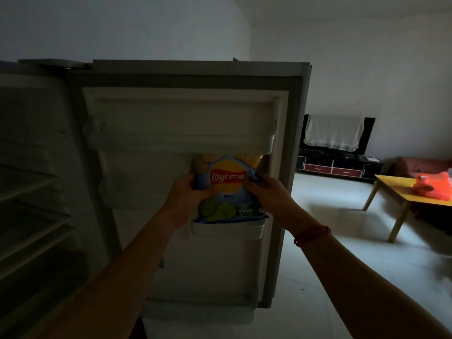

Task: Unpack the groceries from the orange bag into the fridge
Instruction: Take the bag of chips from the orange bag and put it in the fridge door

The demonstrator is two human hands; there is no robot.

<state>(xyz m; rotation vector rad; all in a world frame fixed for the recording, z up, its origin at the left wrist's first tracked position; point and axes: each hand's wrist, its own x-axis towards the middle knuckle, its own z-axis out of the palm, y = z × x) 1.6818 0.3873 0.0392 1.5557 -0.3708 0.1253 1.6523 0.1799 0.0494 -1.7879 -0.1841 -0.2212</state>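
Chips bag (227, 184) upright, long axis vertical, logo facing out, bottom edge sitting in fridge door (171, 113) bin (227, 231). Left hand (189, 194) grips its left edge, right hand (269, 192) its right. Orange bag (433, 185) on desk (396, 192), well apart.

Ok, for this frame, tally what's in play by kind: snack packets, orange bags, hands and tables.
Lay's chip packet: 1
orange bag: 1
hands: 2 (left hand and right hand, both gripping the packet)
yellow table: 1
Total: 5
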